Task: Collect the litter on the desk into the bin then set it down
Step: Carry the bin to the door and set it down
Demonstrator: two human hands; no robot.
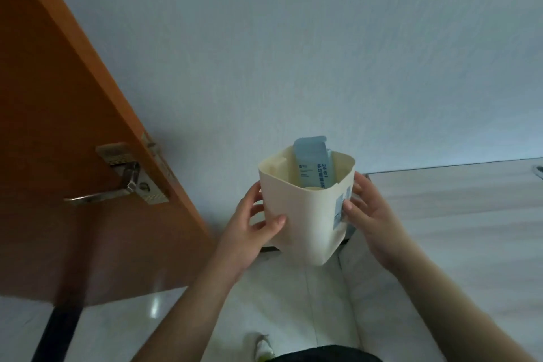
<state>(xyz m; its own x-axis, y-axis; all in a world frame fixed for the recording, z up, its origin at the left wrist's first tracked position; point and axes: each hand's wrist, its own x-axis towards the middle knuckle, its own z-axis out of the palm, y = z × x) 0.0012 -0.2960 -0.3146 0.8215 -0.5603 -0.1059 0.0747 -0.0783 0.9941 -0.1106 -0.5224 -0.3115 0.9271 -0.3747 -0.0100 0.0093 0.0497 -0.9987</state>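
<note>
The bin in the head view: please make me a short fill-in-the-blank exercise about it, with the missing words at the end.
1. The cream bin is held by ____ hands, the left hand and the right hand.
2. The carton inside the bin is ____ in colour.
3. The wooden door stands to the ____ of the bin.

Missing words: two; blue; left

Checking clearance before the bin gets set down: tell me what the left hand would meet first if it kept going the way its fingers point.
The left hand points up and right, already against the bin; past it, probably the wall.
</note>
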